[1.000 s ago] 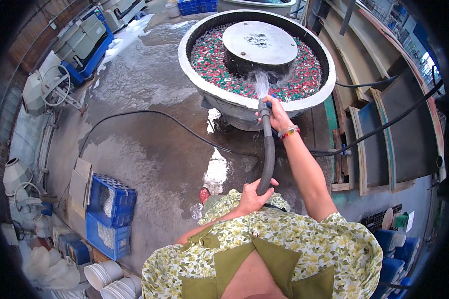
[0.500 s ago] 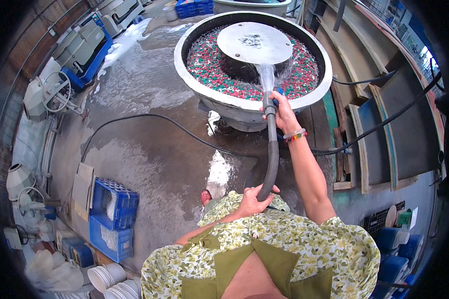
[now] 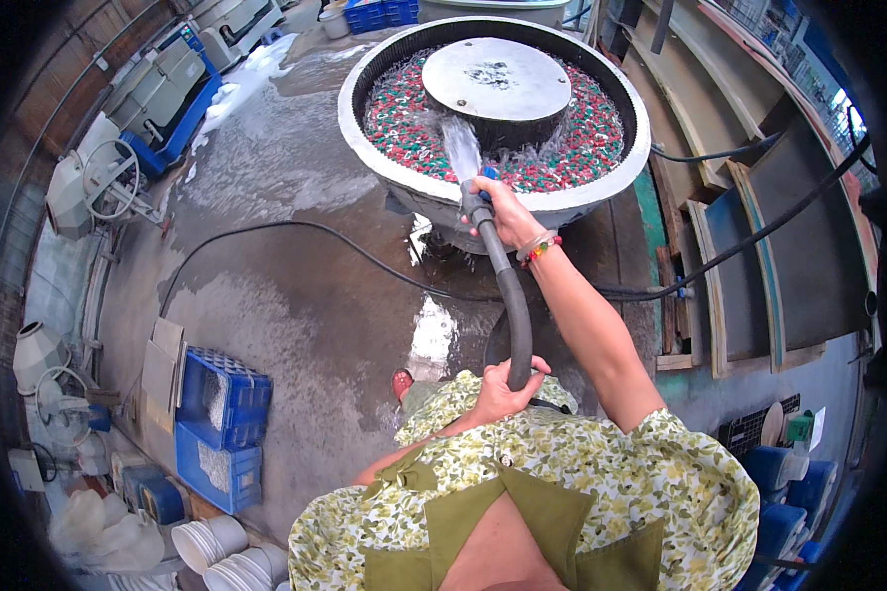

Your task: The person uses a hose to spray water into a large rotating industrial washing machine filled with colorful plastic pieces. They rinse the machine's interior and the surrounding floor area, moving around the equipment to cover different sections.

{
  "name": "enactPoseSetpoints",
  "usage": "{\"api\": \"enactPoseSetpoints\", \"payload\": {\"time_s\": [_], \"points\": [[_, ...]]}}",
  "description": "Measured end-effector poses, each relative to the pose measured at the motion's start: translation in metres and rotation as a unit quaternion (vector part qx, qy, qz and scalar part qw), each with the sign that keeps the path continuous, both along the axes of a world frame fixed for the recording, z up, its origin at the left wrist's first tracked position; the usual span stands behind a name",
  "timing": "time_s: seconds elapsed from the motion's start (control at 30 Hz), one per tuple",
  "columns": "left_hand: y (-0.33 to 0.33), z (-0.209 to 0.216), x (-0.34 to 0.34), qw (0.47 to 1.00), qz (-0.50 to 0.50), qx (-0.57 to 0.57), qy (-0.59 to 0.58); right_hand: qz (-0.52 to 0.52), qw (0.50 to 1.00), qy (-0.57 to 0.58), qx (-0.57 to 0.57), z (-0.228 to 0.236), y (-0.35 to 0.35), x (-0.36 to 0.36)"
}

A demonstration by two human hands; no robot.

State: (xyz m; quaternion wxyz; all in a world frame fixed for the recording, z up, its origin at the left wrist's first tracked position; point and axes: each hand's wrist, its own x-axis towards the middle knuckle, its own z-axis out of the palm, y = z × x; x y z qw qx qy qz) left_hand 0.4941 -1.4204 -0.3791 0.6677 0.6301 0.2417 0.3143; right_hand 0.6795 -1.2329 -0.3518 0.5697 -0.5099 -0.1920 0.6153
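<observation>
Water gushes from a thick grey hose (image 3: pixel 517 320) into a large round tub (image 3: pixel 357 148) with a pale rim. My right hand (image 3: pixel 508 214) grips the hose's nozzle end, beside a blue valve handle (image 3: pixel 487 181). Close to my body, my left hand (image 3: pixel 504 392) is wrapped round the lower part of the hose. Small red, green and white pieces (image 3: pixel 404 138) fill the tub's ring-shaped trough. A round whitish lid (image 3: pixel 498 79) caps the tub's centre column. The water jet (image 3: pixel 459 146) lands on the pieces left of the column.
A black cable (image 3: pixel 315 227) crosses the wet floor (image 3: pixel 286 286). Blue crates (image 3: pixel 229 404) stand at left, with white buckets (image 3: pixel 210 542) nearer me. Wooden-framed panels (image 3: pixel 739 286) lean at right, where another dark hose (image 3: pixel 798 222) runs. Blue jugs (image 3: pixel 774 492) stand at lower right.
My right hand has swung the nozzle to the left and slightly toward me. The jet now falls left of the column instead of in front of it. My left hand keeps its hold.
</observation>
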Motion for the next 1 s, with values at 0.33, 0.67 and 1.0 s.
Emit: {"api": "enactPoseSetpoints", "payload": {"time_s": [0.33, 0.67, 1.0], "points": [[-0.003, 0.013, 0.008, 0.998, -0.022, 0.023, 0.049, -0.066, 0.997, 0.042, 0.007, -0.039, -0.040, 0.060], [0.001, 0.010, 0.012, 0.997, -0.056, 0.017, 0.059, -0.147, 0.987, 0.065, -0.006, -0.052, -0.069, 0.091], [0.008, 0.012, -0.005, 0.995, -0.065, 0.049, 0.058, -0.205, 0.977, 0.028, 0.050, -0.037, -0.077, 0.081]]}}
